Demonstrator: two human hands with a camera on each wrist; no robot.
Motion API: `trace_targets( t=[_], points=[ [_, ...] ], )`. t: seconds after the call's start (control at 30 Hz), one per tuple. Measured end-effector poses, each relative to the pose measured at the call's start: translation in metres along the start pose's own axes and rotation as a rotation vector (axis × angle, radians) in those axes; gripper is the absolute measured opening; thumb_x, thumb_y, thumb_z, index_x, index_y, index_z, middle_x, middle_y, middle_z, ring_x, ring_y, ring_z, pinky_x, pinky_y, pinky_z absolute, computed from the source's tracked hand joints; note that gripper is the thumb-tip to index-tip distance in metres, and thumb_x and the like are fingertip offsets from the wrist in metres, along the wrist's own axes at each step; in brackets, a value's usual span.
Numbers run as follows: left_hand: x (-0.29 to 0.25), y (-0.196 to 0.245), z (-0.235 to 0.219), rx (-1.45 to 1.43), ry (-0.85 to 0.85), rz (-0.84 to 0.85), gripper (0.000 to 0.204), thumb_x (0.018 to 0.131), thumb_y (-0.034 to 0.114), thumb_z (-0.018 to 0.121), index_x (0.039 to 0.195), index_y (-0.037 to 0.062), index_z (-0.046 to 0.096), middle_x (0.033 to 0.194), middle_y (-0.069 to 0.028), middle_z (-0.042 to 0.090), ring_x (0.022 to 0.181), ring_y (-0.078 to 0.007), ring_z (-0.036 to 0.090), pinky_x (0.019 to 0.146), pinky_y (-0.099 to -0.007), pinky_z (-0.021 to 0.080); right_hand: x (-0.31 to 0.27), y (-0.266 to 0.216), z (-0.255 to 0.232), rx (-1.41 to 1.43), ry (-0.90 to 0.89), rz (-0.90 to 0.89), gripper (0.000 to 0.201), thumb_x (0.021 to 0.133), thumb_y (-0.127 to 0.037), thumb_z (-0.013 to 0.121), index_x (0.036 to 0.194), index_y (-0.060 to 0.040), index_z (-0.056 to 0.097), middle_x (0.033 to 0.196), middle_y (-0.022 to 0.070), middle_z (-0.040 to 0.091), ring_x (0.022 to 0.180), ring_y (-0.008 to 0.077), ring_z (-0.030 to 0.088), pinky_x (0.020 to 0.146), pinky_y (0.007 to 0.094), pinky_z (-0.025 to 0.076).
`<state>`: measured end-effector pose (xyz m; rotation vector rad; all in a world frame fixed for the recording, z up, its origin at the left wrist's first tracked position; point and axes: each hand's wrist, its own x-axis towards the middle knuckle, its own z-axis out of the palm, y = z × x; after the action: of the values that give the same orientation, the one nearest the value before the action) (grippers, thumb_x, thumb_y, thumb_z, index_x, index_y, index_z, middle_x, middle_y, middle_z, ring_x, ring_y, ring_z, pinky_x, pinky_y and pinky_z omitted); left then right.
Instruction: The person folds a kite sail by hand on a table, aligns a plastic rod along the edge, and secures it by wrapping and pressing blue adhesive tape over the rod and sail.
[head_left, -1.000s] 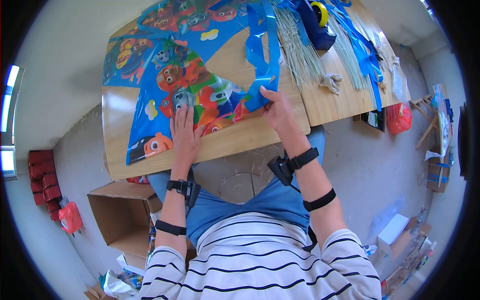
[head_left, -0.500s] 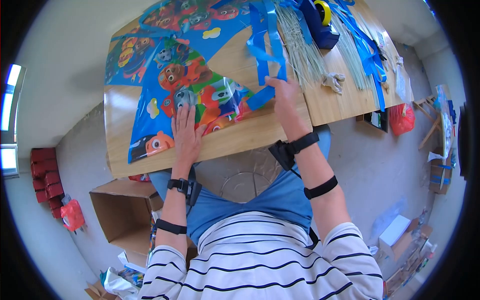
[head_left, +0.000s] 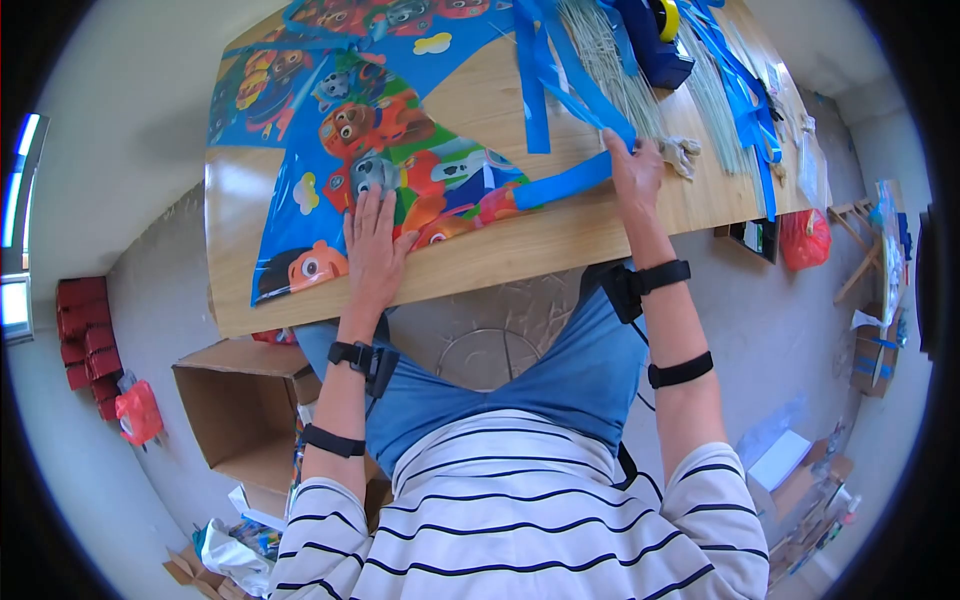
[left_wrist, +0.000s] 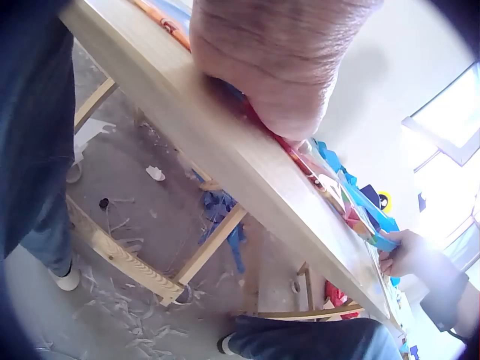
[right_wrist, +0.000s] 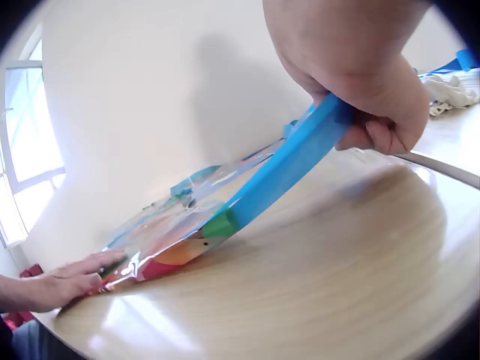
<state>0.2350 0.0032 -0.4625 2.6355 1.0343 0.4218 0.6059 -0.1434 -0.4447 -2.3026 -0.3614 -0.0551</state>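
Note:
My left hand lies with fingers extended on a glossy plastic sheet printed with cartoon dogs, near the table's front edge. In the left wrist view the heel of that hand fills the top. A flat blue plastic strip runs from the sheet's right corner to my right hand, which pinches it. Seen from the right wrist, this strip slants up off the tabletop, straight, into curled fingers. More loose blue strips trail behind the right hand.
Bundles of thin pale rods lie at the back right of the wooden table. Beside them stand a blue tape dispenser and a crumpled whitish glove. An open cardboard box sits below the left side.
My right hand has moved right, shifting its hold along the blue strip and drawing it out from the sheet's corner. The left hand stays in place on the sheet.

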Motion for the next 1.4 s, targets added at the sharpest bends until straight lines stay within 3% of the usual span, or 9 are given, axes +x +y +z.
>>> trace_targets(
  t=[0.13, 0.23, 0.3, 0.4, 0.5, 0.8, 1.2, 1.3, 1.4],
  points=[
    [0.000, 0.000, 0.003, 0.009, 0.016, -0.006, 0.068, 0.103, 0.035, 0.064, 0.161, 0.0089, 0.041, 0.172, -0.0108, 0.031, 0.160, -0.0306, 0.024, 0.129, -0.0530, 0.013, -0.043, -0.026, -0.042, -0.235, 0.258, -0.592, 0.038, 0.086, -0.021, 0.080, 0.116, -0.0008, 0.068, 0.109, 0.0155, 0.066, 0.106, 0.0382, 0.063, 0.088, 0.0517, 0.050],
    [0.000, 0.000, 0.004, 0.013, 0.025, -0.008, 0.069, 0.102, 0.035, 0.064, 0.161, 0.0093, 0.041, 0.172, -0.0102, 0.031, 0.160, -0.0301, 0.024, 0.129, -0.0529, 0.013, -0.088, -0.032, -0.047, -0.089, 0.027, -0.708, 0.030, 0.086, -0.014, 0.077, 0.112, -0.0020, 0.070, 0.097, 0.0130, 0.064, 0.094, 0.0369, 0.065, 0.081, 0.0529, 0.051],
    [0.000, 0.000, 0.005, 0.010, 0.020, -0.020, 0.069, 0.102, 0.036, 0.064, 0.161, 0.0097, 0.041, 0.172, -0.0099, 0.031, 0.160, -0.0301, 0.024, 0.129, -0.0530, 0.013, -0.111, -0.004, -0.019, 0.086, -0.156, -0.433, 0.024, 0.087, -0.010, 0.077, 0.108, -0.0010, 0.070, 0.091, 0.0103, 0.067, 0.079, 0.0287, 0.070, 0.065, 0.0428, 0.053],
    [0.001, -0.002, 0.006, 0.006, 0.026, -0.011, 0.068, 0.102, 0.037, 0.063, 0.161, 0.0103, 0.041, 0.172, -0.0096, 0.031, 0.160, -0.0300, 0.025, 0.129, -0.0534, 0.013, -0.126, -0.007, -0.014, 0.567, -0.615, 0.330, 0.021, 0.088, -0.005, 0.075, 0.107, -0.0002, 0.067, 0.084, 0.0070, 0.070, 0.064, 0.0195, 0.070, 0.051, 0.0311, 0.047],
    [0.000, -0.003, 0.007, 0.002, 0.028, -0.006, 0.068, 0.103, 0.039, 0.062, 0.161, 0.0108, 0.041, 0.172, -0.0095, 0.031, 0.160, -0.0301, 0.025, 0.129, -0.0539, 0.013, -0.123, -0.018, -0.014, 0.847, -0.627, 0.500, 0.024, 0.089, -0.001, 0.074, 0.111, 0.0005, 0.066, 0.081, 0.0067, 0.071, 0.061, 0.0143, 0.070, 0.048, 0.0251, 0.043],
    [-0.001, -0.004, 0.007, -0.005, 0.041, 0.004, 0.068, 0.103, 0.039, 0.062, 0.161, 0.0110, 0.041, 0.172, -0.0094, 0.031, 0.159, -0.0300, 0.026, 0.129, -0.0534, 0.014, -0.100, -0.023, -0.009, 0.844, -0.832, 0.452, 0.025, 0.090, 0.000, 0.071, 0.114, 0.0009, 0.065, 0.083, 0.0082, 0.071, 0.060, 0.0155, 0.071, 0.048, 0.0257, 0.042],
    [-0.004, -0.003, -0.001, -0.032, -0.007, 0.022, 0.068, 0.102, 0.036, 0.064, 0.160, 0.0083, 0.042, 0.171, -0.0123, 0.031, 0.160, -0.0315, 0.025, 0.129, -0.0543, 0.014, -0.096, -0.037, -0.024, 0.607, -0.826, 0.274, 0.012, 0.089, -0.002, 0.072, 0.081, -0.0032, 0.063, 0.071, 0.0066, 0.067, 0.051, 0.0168, 0.067, 0.043, 0.0257, 0.034],
    [-0.010, 0.001, -0.008, -0.013, -0.049, 0.041, 0.069, 0.102, 0.037, 0.064, 0.161, 0.0089, 0.041, 0.172, -0.0117, 0.030, 0.160, -0.0312, 0.024, 0.129, -0.0549, 0.013, -0.111, -0.029, -0.032, 0.528, -0.765, 0.293, 0.017, 0.083, 0.002, 0.073, 0.072, 0.0029, 0.061, 0.062, 0.0091, 0.062, 0.048, 0.0228, 0.066, 0.043, 0.0364, 0.050],
    [-0.014, 0.007, -0.014, -0.001, -0.073, 0.065, 0.069, 0.102, 0.037, 0.064, 0.161, 0.0101, 0.040, 0.172, -0.0110, 0.029, 0.160, -0.0305, 0.023, 0.129, -0.0554, 0.013, -0.124, -0.018, -0.036, 0.391, -0.738, 0.323, 0.020, 0.083, 0.000, 0.074, 0.070, 0.0021, 0.059, 0.059, 0.0100, 0.059, 0.044, 0.0221, 0.064, 0.041, 0.0360, 0.048]
  ],
)
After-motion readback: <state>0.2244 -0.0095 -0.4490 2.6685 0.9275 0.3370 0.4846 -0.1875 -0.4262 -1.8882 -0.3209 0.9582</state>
